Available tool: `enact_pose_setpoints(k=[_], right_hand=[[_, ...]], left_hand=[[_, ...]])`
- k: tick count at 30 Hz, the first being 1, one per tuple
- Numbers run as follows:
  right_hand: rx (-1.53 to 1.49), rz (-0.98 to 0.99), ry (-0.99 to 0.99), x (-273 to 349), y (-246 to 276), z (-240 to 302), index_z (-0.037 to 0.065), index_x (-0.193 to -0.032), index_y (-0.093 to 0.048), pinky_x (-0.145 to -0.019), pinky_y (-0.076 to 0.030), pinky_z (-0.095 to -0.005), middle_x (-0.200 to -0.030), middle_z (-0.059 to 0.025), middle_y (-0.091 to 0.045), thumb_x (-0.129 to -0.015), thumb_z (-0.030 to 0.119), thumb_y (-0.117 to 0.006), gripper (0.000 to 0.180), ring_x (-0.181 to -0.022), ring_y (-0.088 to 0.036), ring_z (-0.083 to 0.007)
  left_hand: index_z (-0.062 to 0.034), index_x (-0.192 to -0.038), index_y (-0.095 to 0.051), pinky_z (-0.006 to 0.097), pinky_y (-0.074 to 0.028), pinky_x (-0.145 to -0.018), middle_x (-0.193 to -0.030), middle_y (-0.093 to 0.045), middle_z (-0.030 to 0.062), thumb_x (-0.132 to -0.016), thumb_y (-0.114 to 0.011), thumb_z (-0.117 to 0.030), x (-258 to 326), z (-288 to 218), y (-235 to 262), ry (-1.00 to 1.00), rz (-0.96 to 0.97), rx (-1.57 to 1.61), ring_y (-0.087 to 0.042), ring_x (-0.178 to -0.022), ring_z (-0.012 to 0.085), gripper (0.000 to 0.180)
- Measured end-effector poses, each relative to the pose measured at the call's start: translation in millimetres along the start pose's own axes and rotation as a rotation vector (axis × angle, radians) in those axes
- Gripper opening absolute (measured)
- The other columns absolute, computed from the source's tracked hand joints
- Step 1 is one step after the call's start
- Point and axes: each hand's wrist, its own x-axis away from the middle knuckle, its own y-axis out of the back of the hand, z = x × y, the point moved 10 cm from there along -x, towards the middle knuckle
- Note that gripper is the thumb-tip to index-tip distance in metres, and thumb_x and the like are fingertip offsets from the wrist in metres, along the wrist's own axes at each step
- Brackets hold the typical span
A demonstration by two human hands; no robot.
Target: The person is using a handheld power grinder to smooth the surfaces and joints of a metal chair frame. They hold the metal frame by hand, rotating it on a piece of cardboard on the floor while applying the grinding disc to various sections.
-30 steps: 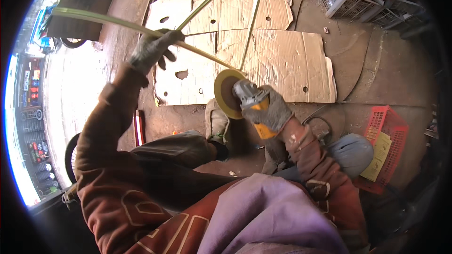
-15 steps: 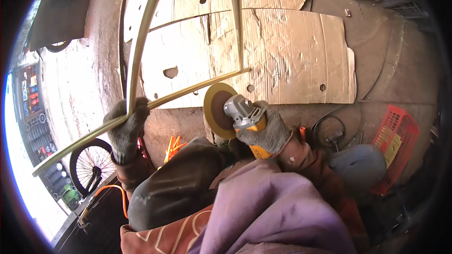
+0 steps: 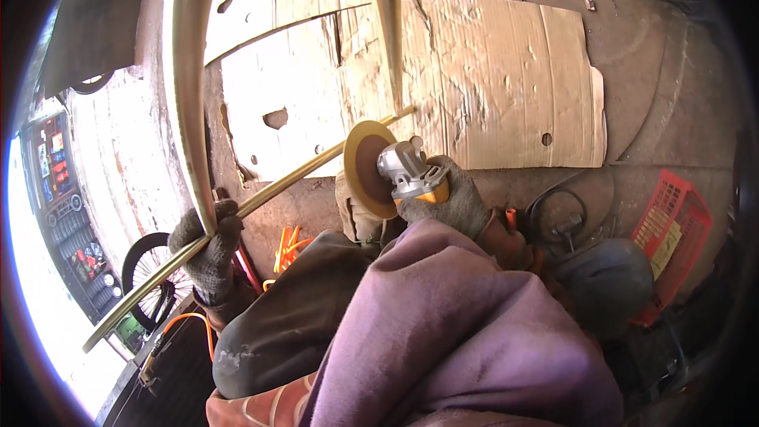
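Since half a second ago, the yellow-rimmed disc [image 3: 365, 170] has come up across the long bar of the gold metal frame [image 3: 288, 180], and the purple cloth [image 3: 474, 324] at 5 o'clock now reaches higher. Head view: frame runs from 8 o'clock to just past 12; two more tubes rise from it, upper ends cut off by the top edge. Disc hides a short stretch of bar; contact or gap, can't tell. Left hand [image 3: 207, 257], gloved, 8 o'clock, closed round the bar at a joint; some fingers hidden. Right hand [image 3: 458, 209], gloved, just off centre toward 3 o'clock, wrapped round the grinder [image 3: 405, 164]; grinder's rear end hidden behind hand and cloth. Cardboard [image 3: 506, 87] at 1 o'clock, top cut off. Red crate [image 3: 664, 241], 3 o'clock. Bicycle wheel [image 3: 142, 269], 8 o'clock, partly covered by bar. Far-left background washed out, hard to read.
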Motion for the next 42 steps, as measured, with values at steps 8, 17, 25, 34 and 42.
enact_pose_setpoints(k=[8,17,25,34,42], right_hand=[[-0.133,-0.003,-0.085,1,9,13,0.004,-0.107,-0.059,-0.056,-0.057,-0.0311,-0.084,-0.0078,-0.071,-0.078,0.007,-0.089,0.042,-0.067,-0.069,-0.0146],[-0.157,-0.011,-0.151,3,9,16,0.005,-0.106,-0.059,-0.051,-0.055,-0.0317,-0.081,-0.0081,-0.07,-0.079,0.008,-0.089,0.041,-0.061,-0.067,-0.0146],[-0.184,0.01,-0.171,3,8,17,0.006,-0.103,-0.059,-0.05,-0.055,-0.0319,-0.08,-0.0075,-0.069,-0.081,0.007,-0.087,0.035,-0.06,-0.066,-0.0145],[-0.222,-0.035,-0.168,-1,15,13,0.007,-0.102,-0.058,-0.049,-0.056,-0.0333,-0.077,-0.0079,-0.067,-0.082,0.007,-0.086,0.034,-0.058,-0.066,-0.0156],[-0.236,-0.017,-0.16,9,3,25,0.006,-0.1,-0.058,-0.046,-0.055,-0.0341,-0.077,-0.0084,-0.068,-0.082,0.008,-0.087,0.034,-0.055,-0.065,-0.0164]], left_hand=[[0.0018,-0.092,-0.078,0.035,-0.055,-0.067,-0.075,-0.074,0.0099,-0.078,-0.078,-0.014,-1,-6,-3,-0.048,0.0,-0.123,-0.069,-0.068,0.0176,0.021],[0.0006,-0.089,-0.078,0.035,-0.055,-0.068,-0.073,-0.073,0.009,-0.078,-0.076,-0.012,1,-1,-2,-0.029,-0.016,-0.109,-0.069,-0.067,0.0177,0.017],[0.0025,-0.096,-0.075,0.028,-0.046,-0.056,-0.068,-0.066,0.0045,-0.081,-0.076,-0.015,6,-3,-1,-0.076,0.005,-0.142,-0.059,-0.057,0.0118,0.022],[0.0,-0.09,-0.077,0.032,-0.051,-0.061,-0.07,-0.07,0.007,-0.076,-0.077,-0.013,7,-9,-3,-0.068,-0.003,-0.152,-0.064,-0.061,0.0154,0.019],[-0.0032,-0.085,-0.079,0.035,-0.055,-0.066,-0.073,-0.074,0.0091,-0.072,-0.078,-0.011,6,-8,-1,-0.069,-0.046,-0.173,-0.07,-0.066,0.019,0.015]])
